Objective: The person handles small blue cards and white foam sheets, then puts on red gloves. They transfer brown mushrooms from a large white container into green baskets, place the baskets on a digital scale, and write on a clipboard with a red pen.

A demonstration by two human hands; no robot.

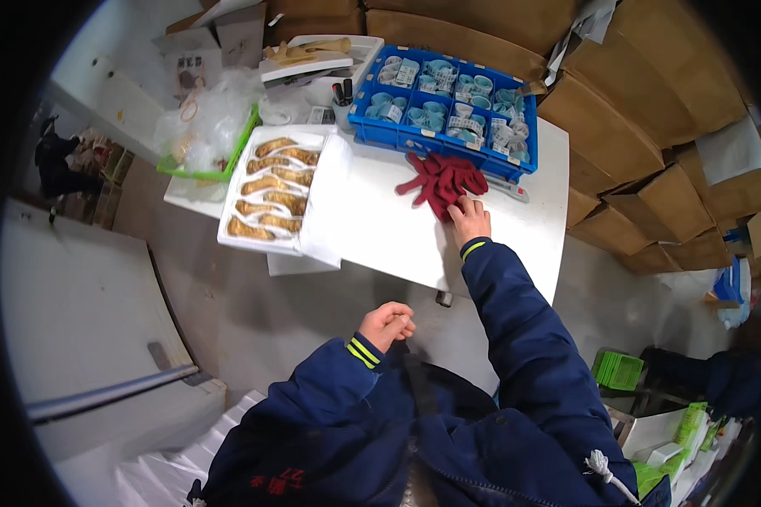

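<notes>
My right hand (470,219) rests with its fingertips on the lower edge of a pair of dark red knitted gloves (441,180) on the white table (393,234); whether it grips them I cannot tell. In front of my body, over the floor, my left hand (388,323) is loosely curled, and nothing is visible in it. A utility knife (508,189) lies right of the gloves. Behind them stands a blue divided crate (406,135) holding rolled labels. To the left, a white foam box (223,236) contains several golden-brown elongated pieces, set in white lining.
A green basket (251,130) with clear plastic bags stands at the table's left. Markers (342,93) stand in a cup beside the crate. Cardboard boxes (615,120) are stacked behind and to the right. A person in dark clothing (60,158) is at the far left.
</notes>
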